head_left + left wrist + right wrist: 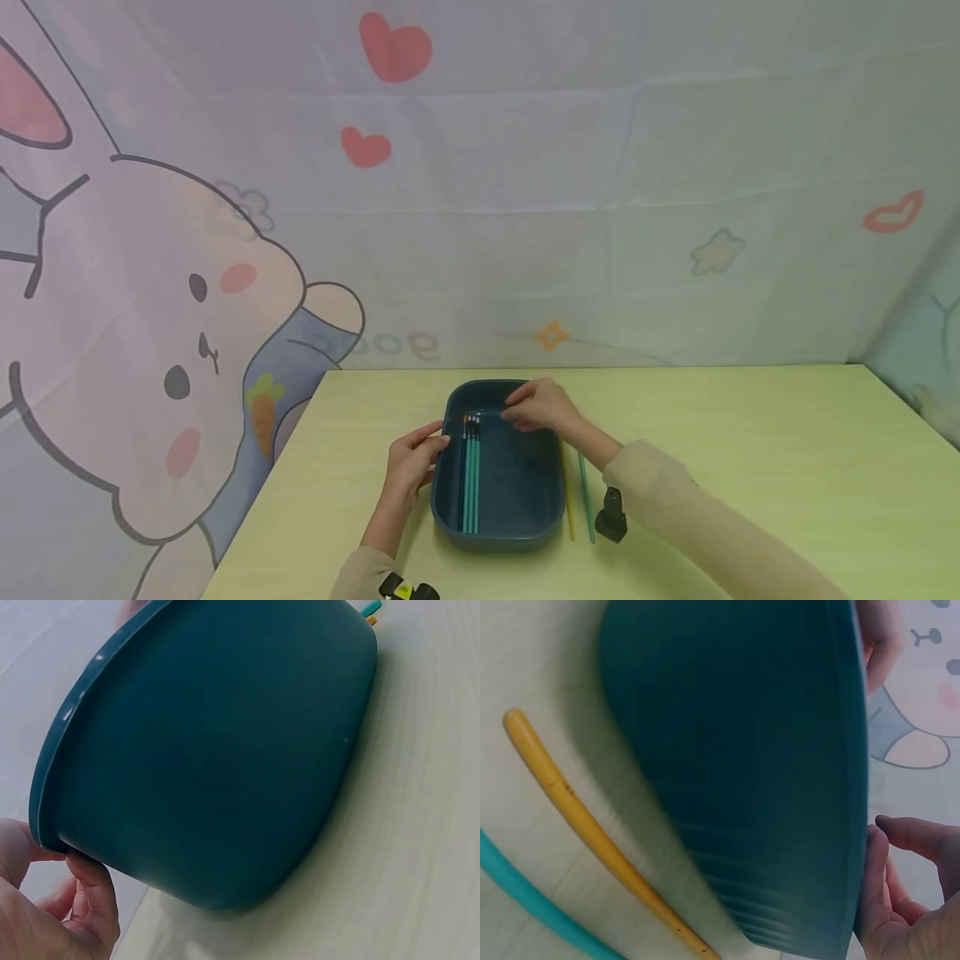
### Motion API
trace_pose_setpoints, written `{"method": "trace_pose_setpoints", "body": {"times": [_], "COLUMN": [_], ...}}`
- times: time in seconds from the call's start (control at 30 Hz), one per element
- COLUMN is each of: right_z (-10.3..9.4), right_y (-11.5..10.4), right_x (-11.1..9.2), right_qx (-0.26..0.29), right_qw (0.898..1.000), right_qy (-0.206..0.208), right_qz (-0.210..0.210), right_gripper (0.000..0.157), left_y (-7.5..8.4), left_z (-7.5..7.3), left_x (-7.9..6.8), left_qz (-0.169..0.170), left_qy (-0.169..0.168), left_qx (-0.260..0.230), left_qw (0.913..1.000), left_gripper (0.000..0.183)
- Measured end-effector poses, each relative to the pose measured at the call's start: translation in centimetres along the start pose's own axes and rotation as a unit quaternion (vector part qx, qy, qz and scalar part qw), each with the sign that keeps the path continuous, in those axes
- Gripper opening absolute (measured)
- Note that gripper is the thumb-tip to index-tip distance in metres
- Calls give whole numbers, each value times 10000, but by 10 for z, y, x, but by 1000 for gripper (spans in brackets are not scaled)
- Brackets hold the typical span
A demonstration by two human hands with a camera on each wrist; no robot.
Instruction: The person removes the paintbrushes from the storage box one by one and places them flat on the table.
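A dark blue-green plastic basin sits on the table. Inside, along its left side, lie several paintbrushes with teal handles, bristles toward the far end. My left hand grips the basin's left rim between thumb and fingers; the left wrist view shows this hand at the rim too. Over the basin's far right part hovers my right hand, fingers loosely bent, with nothing visible held. In the right wrist view the right hand appears beside the rim, thumb and forefinger apart.
Just right of the basin, a yellow stick-like handle and a teal one lie on the pale wood table. Behind the table hangs a printed cloth with a rabbit and hearts.
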State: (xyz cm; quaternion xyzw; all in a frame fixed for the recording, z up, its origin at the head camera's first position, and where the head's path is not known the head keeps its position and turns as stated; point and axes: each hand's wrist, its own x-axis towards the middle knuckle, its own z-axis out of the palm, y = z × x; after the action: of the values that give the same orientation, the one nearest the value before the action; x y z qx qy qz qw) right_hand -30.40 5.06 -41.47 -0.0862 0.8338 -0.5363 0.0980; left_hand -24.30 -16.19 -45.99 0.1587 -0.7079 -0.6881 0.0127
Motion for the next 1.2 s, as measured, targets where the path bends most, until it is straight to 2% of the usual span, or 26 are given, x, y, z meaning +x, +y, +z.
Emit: {"method": "trace_pose_setpoints", "body": {"times": [0.57,1.2], "right_z": [23,43], "right_y": [4,10], "right_x": [3,11], "right_qx": [-181,275], "right_qw": [9997,9941], "right_qy": [45,-201], "right_qz": [170,1035], "right_gripper": [23,24], "left_y": [2,2], "left_z": [2,2], "left_x": [-4,-3], "left_qz": [68,27], "left_qy": [-55,-69], "left_qx": [-6,28], "left_qw": [10000,10000], "left_gripper": [42,42]}}
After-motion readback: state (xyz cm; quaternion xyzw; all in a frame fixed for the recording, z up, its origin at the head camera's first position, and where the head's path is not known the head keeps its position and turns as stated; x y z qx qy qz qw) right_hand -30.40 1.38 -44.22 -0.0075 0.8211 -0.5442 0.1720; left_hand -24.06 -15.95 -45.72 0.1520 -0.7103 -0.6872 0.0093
